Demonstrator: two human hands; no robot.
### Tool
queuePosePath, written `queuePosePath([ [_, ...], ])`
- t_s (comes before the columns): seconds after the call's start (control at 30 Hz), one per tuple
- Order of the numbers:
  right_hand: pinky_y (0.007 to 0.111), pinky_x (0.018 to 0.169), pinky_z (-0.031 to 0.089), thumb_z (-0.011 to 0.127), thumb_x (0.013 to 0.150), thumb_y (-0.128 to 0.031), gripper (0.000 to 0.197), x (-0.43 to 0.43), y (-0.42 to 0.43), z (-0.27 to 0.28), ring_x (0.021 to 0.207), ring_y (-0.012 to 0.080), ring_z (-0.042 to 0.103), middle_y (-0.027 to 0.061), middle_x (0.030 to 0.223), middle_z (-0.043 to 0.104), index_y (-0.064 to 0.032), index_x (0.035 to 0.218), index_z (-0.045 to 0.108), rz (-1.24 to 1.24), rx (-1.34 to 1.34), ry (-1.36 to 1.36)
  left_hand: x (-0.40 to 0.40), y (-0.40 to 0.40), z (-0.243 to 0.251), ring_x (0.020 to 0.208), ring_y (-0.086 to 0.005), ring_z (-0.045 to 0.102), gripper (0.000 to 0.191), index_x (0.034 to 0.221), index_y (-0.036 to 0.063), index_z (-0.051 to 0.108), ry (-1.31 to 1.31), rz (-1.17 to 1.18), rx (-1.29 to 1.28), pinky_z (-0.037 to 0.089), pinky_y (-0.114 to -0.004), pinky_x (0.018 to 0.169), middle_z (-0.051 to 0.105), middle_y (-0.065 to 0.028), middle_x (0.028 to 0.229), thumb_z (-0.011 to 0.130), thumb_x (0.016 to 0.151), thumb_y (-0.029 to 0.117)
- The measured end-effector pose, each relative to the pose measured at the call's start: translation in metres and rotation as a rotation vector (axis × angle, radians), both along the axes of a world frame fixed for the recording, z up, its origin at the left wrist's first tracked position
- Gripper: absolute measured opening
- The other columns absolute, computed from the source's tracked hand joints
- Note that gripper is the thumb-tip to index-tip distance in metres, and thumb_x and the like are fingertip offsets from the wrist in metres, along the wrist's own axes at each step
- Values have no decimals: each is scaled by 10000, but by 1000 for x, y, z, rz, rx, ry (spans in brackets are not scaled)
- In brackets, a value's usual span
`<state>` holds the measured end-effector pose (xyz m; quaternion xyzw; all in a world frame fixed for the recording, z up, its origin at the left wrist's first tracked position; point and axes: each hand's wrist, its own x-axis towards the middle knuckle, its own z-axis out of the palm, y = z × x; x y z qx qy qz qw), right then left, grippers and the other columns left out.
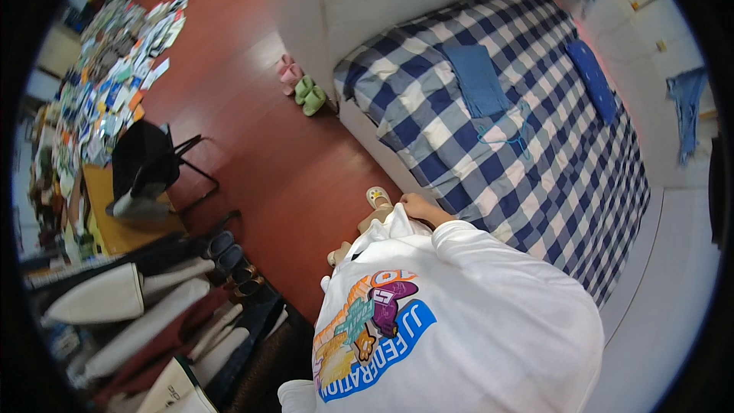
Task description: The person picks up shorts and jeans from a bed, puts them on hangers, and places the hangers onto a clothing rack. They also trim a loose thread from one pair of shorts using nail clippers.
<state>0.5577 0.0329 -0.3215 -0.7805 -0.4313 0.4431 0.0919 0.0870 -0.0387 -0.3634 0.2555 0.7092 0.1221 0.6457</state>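
Note:
My right hand point(417, 207) is at the front hem of the white printed shirt point(395, 264) that I wear, its fingers bent against the cloth beside the bed's edge. My left hand is out of view; only a piece of white sleeve shows at the bottom. On the blue and white checked bedspread point(550, 206) lie folded blue trousers or a similar garment point(476, 80), with a light blue clothes hanger point(507, 140) beside it. A dark blue pillow or cushion point(593, 81) rests near the wall side of the bed.
Pink slippers point(288, 73) and green slippers point(309, 95) stand on the red floor by the bed corner. A black chair point(146, 160) is at the left, near piles of papers point(123, 92). Clothes point(166, 321) hang at the lower left, with shoes point(229, 255) beside them.

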Motion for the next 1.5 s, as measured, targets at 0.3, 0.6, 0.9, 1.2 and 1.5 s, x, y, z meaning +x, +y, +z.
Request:
queuePosePath([
  [0.3,396,658,537,513,840,-174,251,131,-97,-61,665,281,692,184,757,684,12,858,681,-369,-294,-158,118,85,22,597,-158,554,302,862,25,619,8,-319,-15,443,-310,534,590,-39,709,478,961,274],
  [0.6,404,677,520,545,828,-192,224,179,-85,-66,720,297,677,184,783,684,-10,844,676,-509,-160,-165,161,146,26,618,-140,568,295,851,26,626,37,-509,16,461,-286,550,598,-43,706,488,964,261],
  [0.9,332,652,503,553,885,-187,190,119,-77,-11,712,185,648,100,794,662,-29,925,650,-793,24,-1,118,203,-22,640,-122,581,288,840,27,633,144,-802,154,479,-261,566,606,-47,703,498,966,248],
  [1.2,263,570,479,573,890,-193,133,195,-99,-6,650,103,574,25,769,611,-67,919,606,-1370,57,417,167,249,34,790,-193,638,219,1058,-8,586,-28,-531,-64,548,-317,748,648,-112,915,489,982,173],
  [1.5,276,679,495,594,880,-263,278,370,33,-85,815,130,590,42,945,613,-61,1069,572,-1529,322,525,203,200,55,818,-161,611,243,1054,-23,592,19,-549,-74,512,-304,753,646,-106,928,525,975,198],
])
